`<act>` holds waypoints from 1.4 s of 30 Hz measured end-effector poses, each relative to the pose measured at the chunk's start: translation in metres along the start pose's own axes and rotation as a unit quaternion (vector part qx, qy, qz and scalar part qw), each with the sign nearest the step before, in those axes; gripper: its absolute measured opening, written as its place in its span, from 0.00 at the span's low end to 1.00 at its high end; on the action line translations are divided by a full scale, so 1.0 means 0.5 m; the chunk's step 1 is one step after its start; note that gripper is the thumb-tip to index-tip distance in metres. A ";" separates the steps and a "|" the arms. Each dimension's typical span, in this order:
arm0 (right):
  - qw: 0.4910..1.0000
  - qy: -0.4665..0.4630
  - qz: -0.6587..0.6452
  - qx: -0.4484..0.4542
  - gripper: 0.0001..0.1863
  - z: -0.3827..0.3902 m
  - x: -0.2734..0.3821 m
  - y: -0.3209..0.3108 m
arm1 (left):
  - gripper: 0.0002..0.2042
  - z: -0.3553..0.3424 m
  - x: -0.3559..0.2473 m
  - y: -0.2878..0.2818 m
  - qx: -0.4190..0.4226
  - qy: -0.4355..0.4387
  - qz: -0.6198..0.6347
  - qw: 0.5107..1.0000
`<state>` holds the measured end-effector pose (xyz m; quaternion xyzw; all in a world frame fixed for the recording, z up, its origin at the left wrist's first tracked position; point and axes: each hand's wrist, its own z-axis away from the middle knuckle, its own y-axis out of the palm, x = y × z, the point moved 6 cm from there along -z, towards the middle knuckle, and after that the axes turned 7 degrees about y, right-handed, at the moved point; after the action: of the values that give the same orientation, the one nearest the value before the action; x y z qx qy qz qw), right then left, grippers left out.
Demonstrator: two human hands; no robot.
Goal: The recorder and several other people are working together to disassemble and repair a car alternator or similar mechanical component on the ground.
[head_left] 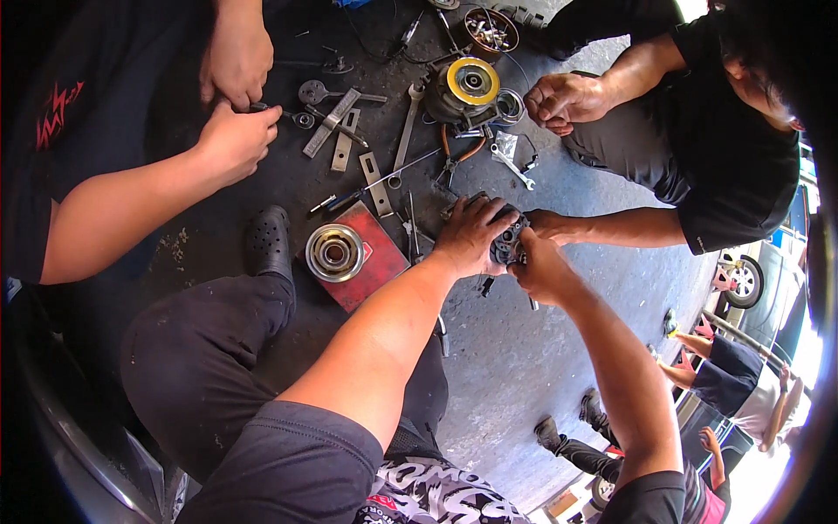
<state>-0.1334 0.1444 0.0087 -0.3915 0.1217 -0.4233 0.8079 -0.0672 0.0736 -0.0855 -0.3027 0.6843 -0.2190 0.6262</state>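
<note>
Both my hands are on a dark metal part (508, 246) at the centre. My left hand (471, 229) grips it from the left, fingers curled over its top. My right hand (539, 266) is closed on its lower right. A hand of the co-worker on the right (548, 224) is also at the part, partly hidden behind my fingers. Left of my left hand, a steel ring-shaped part (334, 253) lies on a red flat case (375, 288). Long screwdrivers (388, 181) and a slotted plate (375, 183) lie just beyond.
The floor (559, 341) holds a yellow-ringed housing (471, 81), wrenches (410, 131), pliers (449, 153) and a tin of small parts (491, 33). Co-workers crouch left (148, 192) and right (724, 157). More people (738, 389) and a car wheel (746, 281) are at the right rim.
</note>
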 end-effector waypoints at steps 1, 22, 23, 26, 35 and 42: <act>0.998 -0.015 0.056 0.021 0.18 -0.002 0.000 0.001 | 0.50 0.001 0.000 0.002 0.001 -0.003 -0.006 1.000; 0.920 -0.247 0.293 -0.087 0.19 -0.013 0.053 -0.037 | 0.50 -0.008 0.011 -0.003 0.007 0.016 0.026 1.000; 0.914 -0.271 0.283 -0.102 0.19 -0.008 0.062 -0.037 | 0.50 -0.009 0.014 -0.001 0.021 0.011 0.020 1.000; 0.982 0.031 0.179 0.048 0.15 -0.022 -0.008 -0.011 | 0.50 -0.007 0.014 -0.003 0.030 0.018 0.008 0.999; 0.909 -0.277 0.280 -0.140 0.20 0.000 0.063 -0.033 | 0.50 -0.009 0.012 0.002 0.051 0.013 -0.006 0.999; 0.985 -0.011 0.171 -0.010 0.19 -0.001 0.022 -0.038 | 0.51 -0.003 0.008 0.004 0.049 0.011 -0.009 0.999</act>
<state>-0.1380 0.1294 0.0237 -0.3771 0.1824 -0.2732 0.8660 -0.0693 0.0719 -0.0896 -0.2753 0.6768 -0.2606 0.6310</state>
